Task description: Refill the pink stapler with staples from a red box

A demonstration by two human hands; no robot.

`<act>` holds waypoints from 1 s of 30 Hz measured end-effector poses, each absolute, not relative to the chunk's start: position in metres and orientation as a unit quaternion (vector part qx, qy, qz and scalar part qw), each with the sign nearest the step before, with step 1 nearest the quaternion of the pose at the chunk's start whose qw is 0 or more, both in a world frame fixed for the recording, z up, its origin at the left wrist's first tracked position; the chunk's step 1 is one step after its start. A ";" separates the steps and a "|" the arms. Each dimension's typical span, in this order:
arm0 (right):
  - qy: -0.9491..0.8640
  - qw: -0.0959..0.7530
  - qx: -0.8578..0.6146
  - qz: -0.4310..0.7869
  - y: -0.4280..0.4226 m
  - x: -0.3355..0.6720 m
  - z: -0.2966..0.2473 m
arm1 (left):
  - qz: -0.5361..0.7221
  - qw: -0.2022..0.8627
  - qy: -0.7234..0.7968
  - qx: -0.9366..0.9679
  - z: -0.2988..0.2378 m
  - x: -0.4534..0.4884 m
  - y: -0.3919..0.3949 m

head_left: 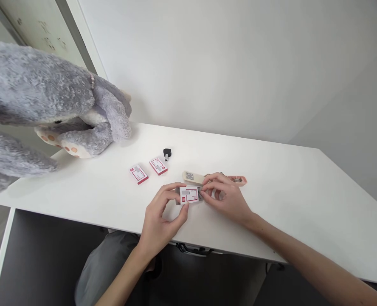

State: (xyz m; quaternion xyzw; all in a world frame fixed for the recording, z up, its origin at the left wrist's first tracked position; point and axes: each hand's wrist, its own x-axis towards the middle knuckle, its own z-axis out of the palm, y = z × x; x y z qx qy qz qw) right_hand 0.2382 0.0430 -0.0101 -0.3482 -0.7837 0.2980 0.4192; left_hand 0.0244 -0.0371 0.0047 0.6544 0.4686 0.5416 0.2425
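Note:
Both hands meet over a small white and red box (189, 195) just above the white table (303, 199). My left hand (161, 219) pinches the box's left end between thumb and fingers. My right hand (227, 196) grips its right end, fingers curled, where a grey inner part shows. Behind the hands lies a beige and pink stapler (207, 178), opened out flat.
Two more white and red boxes (139, 174) (158, 165) lie to the left, with a small black object (167, 153) behind them. A big grey plush toy (48, 110) sits at the table's far left corner. White walls stand behind the table.

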 end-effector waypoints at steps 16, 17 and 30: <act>-0.771 0.452 -0.358 0.269 0.042 0.238 -0.008 | 0.589 0.248 0.525 0.561 -0.006 0.025 -0.029; -0.771 0.451 -0.355 0.277 0.042 0.238 -0.008 | 0.608 0.249 0.529 0.537 -0.007 0.025 -0.028; -0.827 0.373 -0.315 0.280 0.042 0.236 -0.014 | 0.597 0.352 0.507 0.514 0.009 0.020 -0.029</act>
